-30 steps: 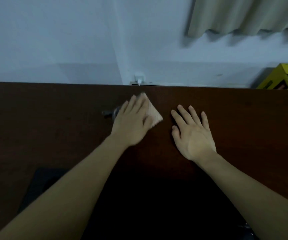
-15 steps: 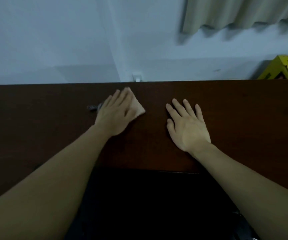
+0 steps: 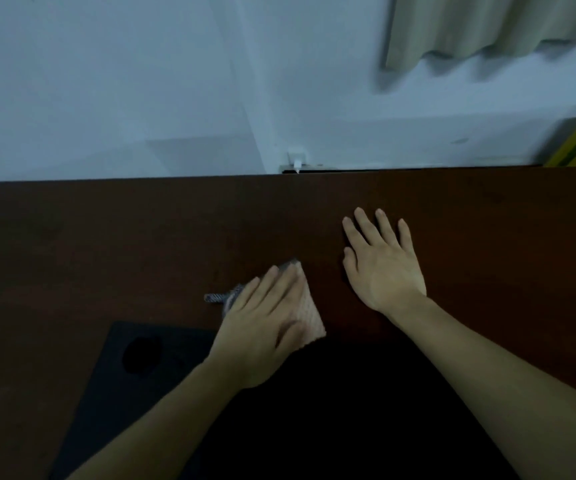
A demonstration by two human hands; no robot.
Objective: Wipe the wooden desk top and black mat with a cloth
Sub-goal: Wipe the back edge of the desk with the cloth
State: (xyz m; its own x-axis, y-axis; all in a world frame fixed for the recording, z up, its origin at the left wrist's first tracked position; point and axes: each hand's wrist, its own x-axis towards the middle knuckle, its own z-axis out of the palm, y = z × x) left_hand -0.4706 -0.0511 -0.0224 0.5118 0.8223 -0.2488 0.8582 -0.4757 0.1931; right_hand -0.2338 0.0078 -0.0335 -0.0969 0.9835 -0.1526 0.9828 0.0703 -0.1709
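Cloth (image 3: 309, 313), folded, pale, knitted: lies on the wooden desk top (image 3: 106, 237) at the far edge of the black mat (image 3: 113, 382).
Left hand (image 3: 262, 327) presses it flat, fingers straight and close together; right hand (image 3: 380, 261) rests spread on the wood. Judged soft, light, limp, likely to bunch; best held under a flat palm.

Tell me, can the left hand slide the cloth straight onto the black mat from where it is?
Probably yes. The left hand presses the cloth flat right at the black mat's far edge, and nothing lies between them.
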